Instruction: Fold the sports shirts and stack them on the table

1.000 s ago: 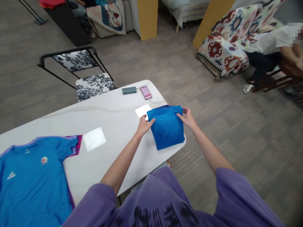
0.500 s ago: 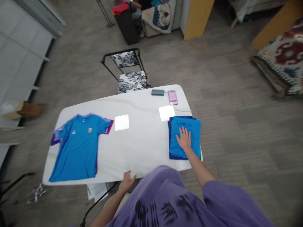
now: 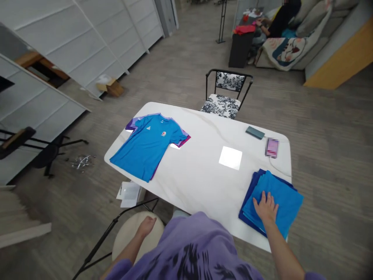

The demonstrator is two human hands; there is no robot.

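Observation:
My right hand (image 3: pixel 266 208) lies flat with fingers spread on a folded bright blue garment (image 3: pixel 287 198), the upper part of a small stack at the table's right end. Dark blue folded fabric (image 3: pixel 247 198) shows beneath it. My left hand (image 3: pixel 147 226) hangs off the table's near side, above a round cream stool (image 3: pixel 122 237). Its fingers look curled in, and no object shows in them. Spread out on the table's left part is a blue short-sleeved T-shirt (image 3: pixel 148 146) with small chest logos. Purple and magenta sleeves of shirts under it stick out at its edges.
The white table (image 3: pixel 198 171) carries a phone (image 3: pixel 272 147) and a dark green flat case (image 3: pixel 255 132) with a cable. A patterned chair (image 3: pixel 224 97) stands at the far side. Papers (image 3: pixel 129 193) lie beneath the near edge. A person (image 3: pixel 279 23) sits at the back right.
The view has swung left, so everything sits further right. My left hand has come off the table edge and dropped back over the stool. My right hand stays on the folded stack.

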